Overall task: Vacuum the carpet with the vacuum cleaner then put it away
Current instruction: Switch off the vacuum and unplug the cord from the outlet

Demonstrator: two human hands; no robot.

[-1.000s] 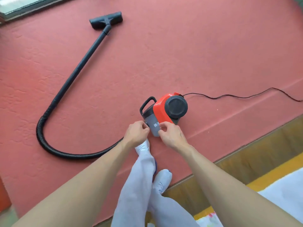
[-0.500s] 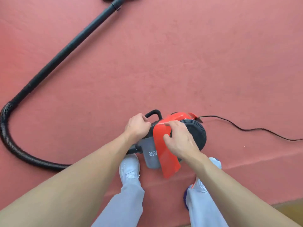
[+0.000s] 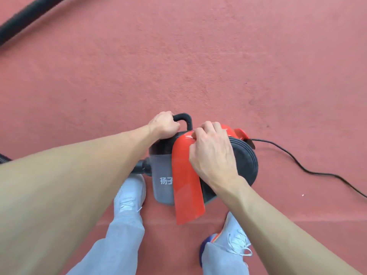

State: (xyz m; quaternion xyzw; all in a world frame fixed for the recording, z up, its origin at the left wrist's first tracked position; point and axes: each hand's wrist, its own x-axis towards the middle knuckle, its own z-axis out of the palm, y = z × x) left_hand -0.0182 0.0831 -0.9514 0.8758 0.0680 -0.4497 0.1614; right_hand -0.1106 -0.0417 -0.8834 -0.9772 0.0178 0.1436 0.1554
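Vacuum cleaner, red and grey, standing on the red carpet just ahead of my shoes. My left hand is curled round the black handle, I judge to steady the body. My right hand lies over the red top, fingertips bent onto it, probably at a switch, though I cannot tell what they press. The cord trails off right; the hose crosses the upper left corner.
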